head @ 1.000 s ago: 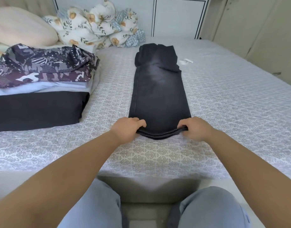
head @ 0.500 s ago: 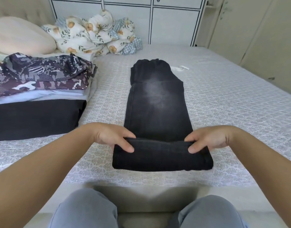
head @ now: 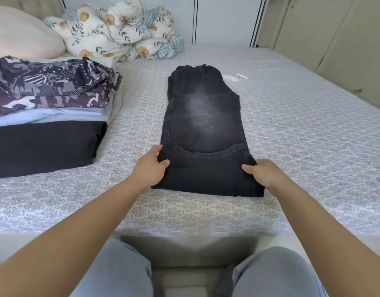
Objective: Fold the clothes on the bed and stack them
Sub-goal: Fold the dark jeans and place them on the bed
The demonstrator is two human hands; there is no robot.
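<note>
Black jeans lie lengthwise in the middle of the bed, waistband at the far end, near end turned over into one fold. Left hand grips the fold's left edge, thumb on top and fingers curled beneath. Right hand holds the right edge the same way, thumb lying across the cloth; its fingers are hidden under the denim.

Denim looks thick and fairly heavy. It should hold a crease and stay put on the sheet, not slide. Seams and hems are the stiffest parts, so the folded edge at both sides looks like the best place to hold it; a grip in the middle would probably let the layers sag apart.

Cloth is faded grey at the centre, darker at the edges, with a curved stitched seam on the fold. Sheet has a fine printed pattern, matte.

Pile of folded clothes sits at left: a camouflage-print piece on top, pale layers under it, and a smooth black piece nearest. Behind it, a flowered quilt lies bunched and puffy.
</note>
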